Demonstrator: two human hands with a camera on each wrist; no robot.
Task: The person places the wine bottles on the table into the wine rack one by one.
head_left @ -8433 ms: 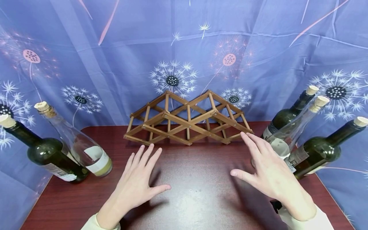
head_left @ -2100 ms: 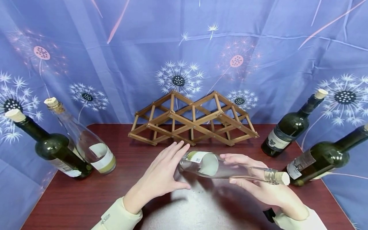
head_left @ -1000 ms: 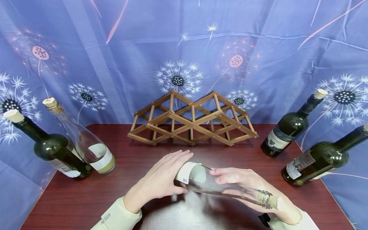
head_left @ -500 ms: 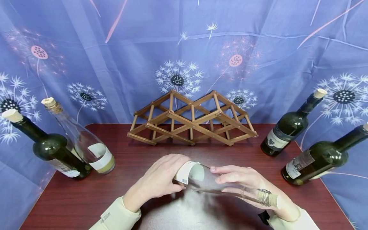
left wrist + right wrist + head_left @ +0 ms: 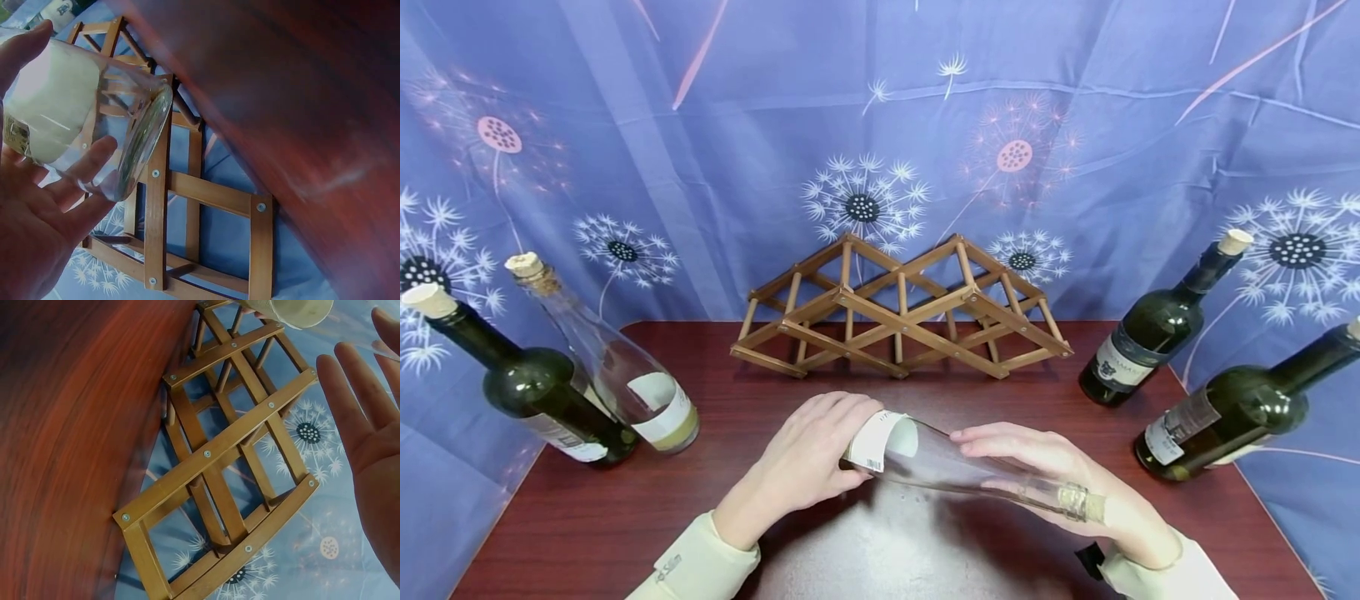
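A clear glass wine bottle (image 5: 936, 458) with a cork in its neck is held lying on its side above the table, base to the left and neck to the right. My left hand (image 5: 808, 454) grips the base end; in the left wrist view its thumb and fingers lie on opposite sides of the glass (image 5: 112, 119). My right hand (image 5: 1060, 471) bears the shoulder and neck with its fingers stretched out, partly seen through the glass. In the right wrist view those fingers (image 5: 350, 394) look straight. Behind the bottle stands a wooden lattice wine rack (image 5: 902, 321) with no bottles in it.
On the left stand a dark green corked bottle (image 5: 535, 387) and a clear corked bottle (image 5: 625, 379). On the right are two dark green bottles, one farther back (image 5: 1157, 333) and one nearer (image 5: 1240, 408). A blue dandelion-print cloth (image 5: 737, 167) hangs behind the table (image 5: 587, 533).
The clear bottle has left its place among the right-hand bottles and is now tipped sideways between both hands. Lately it shifted a little left, and the left fingers closed round its base.
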